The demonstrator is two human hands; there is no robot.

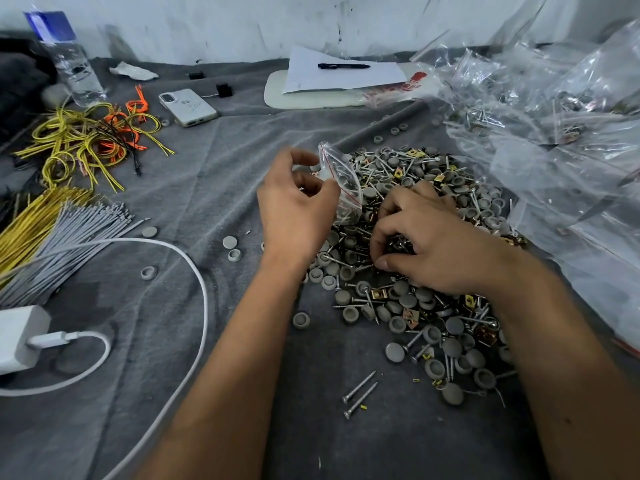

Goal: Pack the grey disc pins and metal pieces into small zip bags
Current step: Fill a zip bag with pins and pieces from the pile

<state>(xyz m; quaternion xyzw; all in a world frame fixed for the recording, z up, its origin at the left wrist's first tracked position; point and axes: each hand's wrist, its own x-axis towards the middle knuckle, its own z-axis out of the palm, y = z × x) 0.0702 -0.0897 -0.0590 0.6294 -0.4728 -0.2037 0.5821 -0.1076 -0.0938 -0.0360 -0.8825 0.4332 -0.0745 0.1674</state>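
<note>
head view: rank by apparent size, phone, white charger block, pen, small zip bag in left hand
1. phone
2. white charger block, partly cut off and nearer the camera, so 1 and 2 are unsure
3. small zip bag
4. pen, farthest

Head view, looking down, close over hands

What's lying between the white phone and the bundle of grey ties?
In the head view, yellow and orange wire loops lie between the phone and the grey ties, on grey cloth.
</note>
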